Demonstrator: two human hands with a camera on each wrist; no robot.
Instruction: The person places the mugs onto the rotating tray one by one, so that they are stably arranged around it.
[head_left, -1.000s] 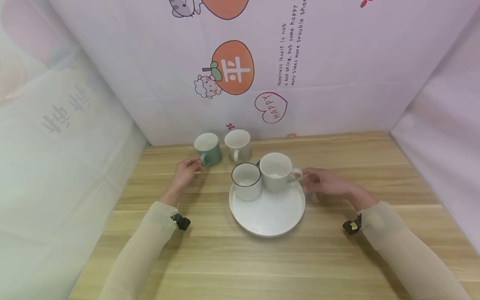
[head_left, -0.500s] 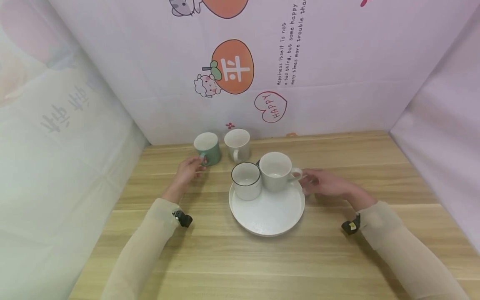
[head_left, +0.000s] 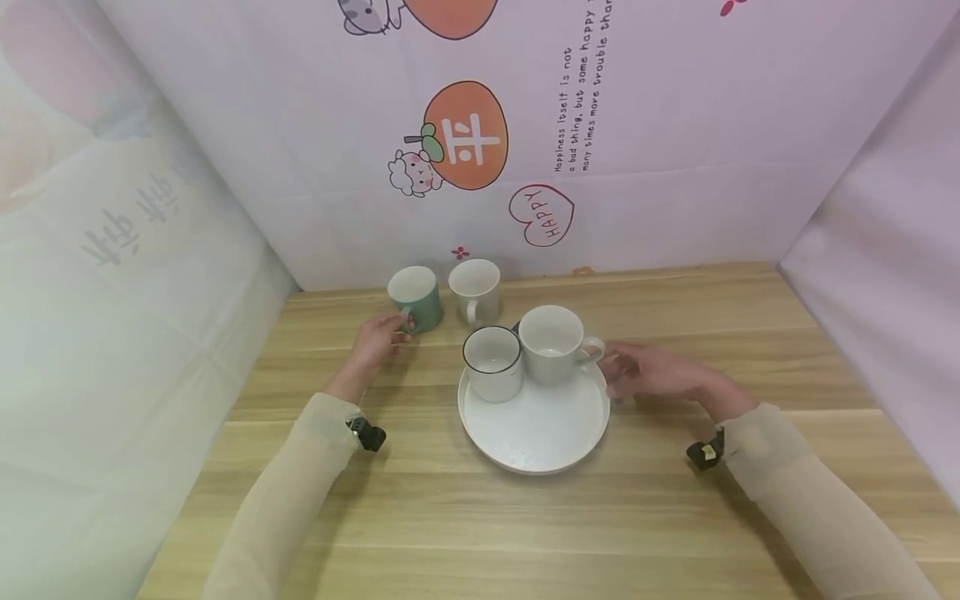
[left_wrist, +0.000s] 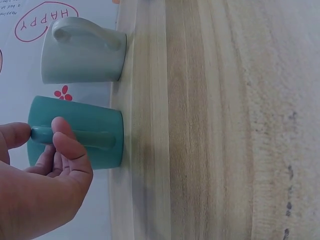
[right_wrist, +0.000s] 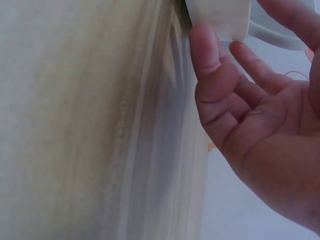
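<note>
In the head view my left hand (head_left: 377, 343) is at the green mug (head_left: 424, 308) at the back left. The left wrist view shows its fingers curled round the mug's handle (left_wrist: 90, 138), with the thumb at the handle's top. My right hand (head_left: 651, 369) is beside the round white tray (head_left: 540, 442). Its fingers are loosely bent, and fingertips (right_wrist: 202, 42) touch or nearly touch the tray's side in the right wrist view. On the tray stand a large white mug (head_left: 551, 358), its handle towards my right hand, and a dark-rimmed white mug (head_left: 495, 383).
Another white mug (head_left: 480, 302) stands right of the green one, against the printed cloth backdrop (head_left: 660, 167). Cloth also hangs at the left and right sides of the wooden table (head_left: 450, 533). Something dark shows between the tray's two mugs.
My left hand has moved slightly to the right and its fingers have closed round the green mug's handle. The right hand shifts only slightly at the tray's edge. The mugs stay in place.
</note>
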